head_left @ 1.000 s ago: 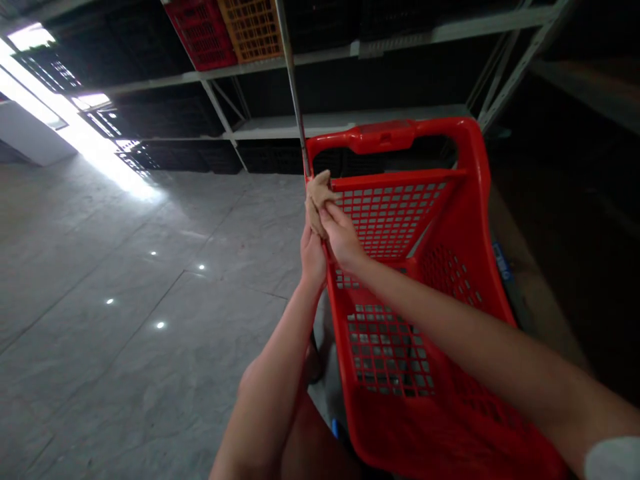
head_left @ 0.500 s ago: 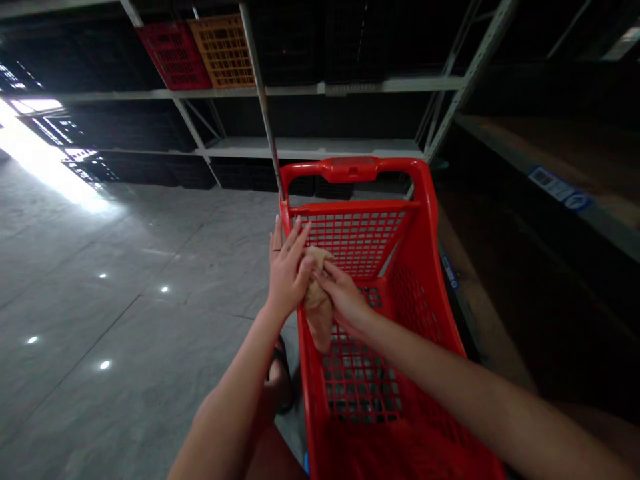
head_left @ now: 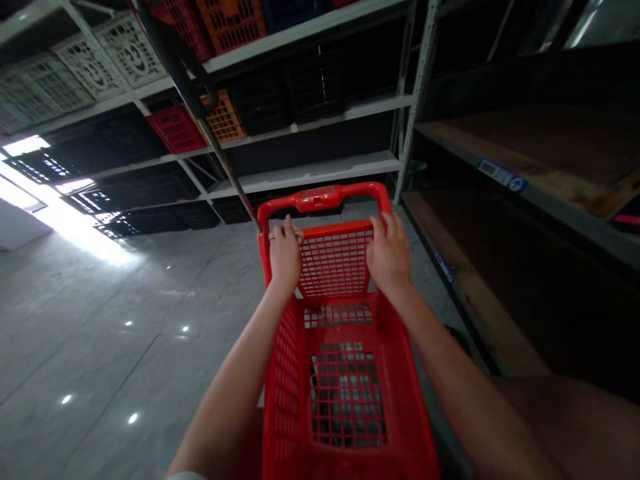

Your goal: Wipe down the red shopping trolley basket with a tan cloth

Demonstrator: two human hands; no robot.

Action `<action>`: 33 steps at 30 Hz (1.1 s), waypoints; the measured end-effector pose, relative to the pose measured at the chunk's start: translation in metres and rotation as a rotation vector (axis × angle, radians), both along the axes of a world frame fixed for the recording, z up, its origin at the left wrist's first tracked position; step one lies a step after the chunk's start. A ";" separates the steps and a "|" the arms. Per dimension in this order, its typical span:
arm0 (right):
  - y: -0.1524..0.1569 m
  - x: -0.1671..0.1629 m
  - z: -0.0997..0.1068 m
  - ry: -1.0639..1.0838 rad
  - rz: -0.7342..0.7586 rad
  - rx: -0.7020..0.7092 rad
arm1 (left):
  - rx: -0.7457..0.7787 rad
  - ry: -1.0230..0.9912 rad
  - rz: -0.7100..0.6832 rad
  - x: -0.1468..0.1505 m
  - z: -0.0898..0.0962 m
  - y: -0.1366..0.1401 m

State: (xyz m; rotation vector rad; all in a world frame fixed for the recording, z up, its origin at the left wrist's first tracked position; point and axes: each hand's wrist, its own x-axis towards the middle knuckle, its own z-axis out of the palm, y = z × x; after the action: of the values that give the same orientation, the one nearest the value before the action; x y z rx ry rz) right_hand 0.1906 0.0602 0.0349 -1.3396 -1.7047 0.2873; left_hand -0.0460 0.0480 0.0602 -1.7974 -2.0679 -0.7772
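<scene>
A red plastic shopping basket (head_left: 345,327) with lattice walls stands in front of me, its handle end (head_left: 320,199) pointing away. My left hand (head_left: 286,257) is closed over the left rim near that handle. A small tan bit of cloth (head_left: 299,233) peeks out by its fingers; most of the cloth is hidden. On the opposite side, my right hand (head_left: 391,253) is wrapped over the right rim, fingers curled around the edge. The lattice floor of the basket shows between my forearms.
A metal pole (head_left: 225,160) rises at the basket's far left corner. Behind are racks with a red crate (head_left: 176,129), an orange crate (head_left: 225,119) and white crates (head_left: 133,50). Wooden shelving (head_left: 505,147) runs along the right. Grey floor (head_left: 100,333) lies left.
My hands have parted: both were together on the tan cloth at the left rim, and my right hand has crossed to the right rim. The view has shifted, showing more of the racks.
</scene>
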 end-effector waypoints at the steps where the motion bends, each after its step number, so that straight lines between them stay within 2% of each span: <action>1: 0.003 0.009 -0.007 0.002 -0.015 -0.017 | -0.005 0.003 -0.047 0.019 -0.007 0.009; 5: 0.005 0.027 -0.029 0.165 0.073 -0.145 | -0.001 0.025 -0.317 0.102 -0.043 0.033; 8: 0.003 0.035 -0.037 0.200 0.106 -0.155 | 0.023 0.051 -0.446 0.139 -0.062 0.042; 10: 0.002 0.044 -0.039 0.187 0.094 -0.151 | -0.016 0.097 -0.539 0.139 -0.066 0.042; 13: 0.001 0.063 -0.039 0.169 0.081 -0.133 | -0.126 0.172 -0.615 0.108 -0.065 0.032; 14: 0.001 0.070 -0.039 0.166 0.077 -0.126 | -0.123 0.156 -0.530 0.094 -0.064 0.027; 16: 0.000 0.083 -0.037 0.176 0.066 -0.111 | -0.057 0.061 -0.259 0.074 -0.062 0.017; 18: 0.000 0.094 -0.037 0.199 0.054 -0.096 | -0.007 -0.044 -0.015 0.069 -0.061 0.011; 20: 0.001 0.103 -0.038 0.217 0.047 -0.086 | 0.000 -0.106 0.109 0.083 -0.061 0.012; 23: 0.006 0.115 -0.042 0.226 0.042 -0.071 | -0.005 -0.135 0.141 0.134 -0.066 0.026; 25: 0.012 0.123 -0.045 0.234 0.039 -0.064 | -0.001 -0.123 0.047 0.177 -0.073 0.040; 29: 0.022 0.142 -0.044 0.203 0.031 -0.104 | -0.146 0.085 -0.527 0.252 -0.092 0.063; 31: 0.024 0.152 -0.040 0.155 0.023 -0.131 | -0.209 0.151 -0.691 0.266 -0.105 0.066; 33: 0.024 0.162 -0.035 0.114 0.015 -0.150 | -0.255 0.173 -0.749 0.261 -0.121 0.063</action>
State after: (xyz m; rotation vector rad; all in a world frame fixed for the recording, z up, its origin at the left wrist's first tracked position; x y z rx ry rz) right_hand 0.3526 0.0842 0.0004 -1.3915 -1.6246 0.4995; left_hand 0.2150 0.1114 -0.0611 -2.7201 -1.4093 -0.4966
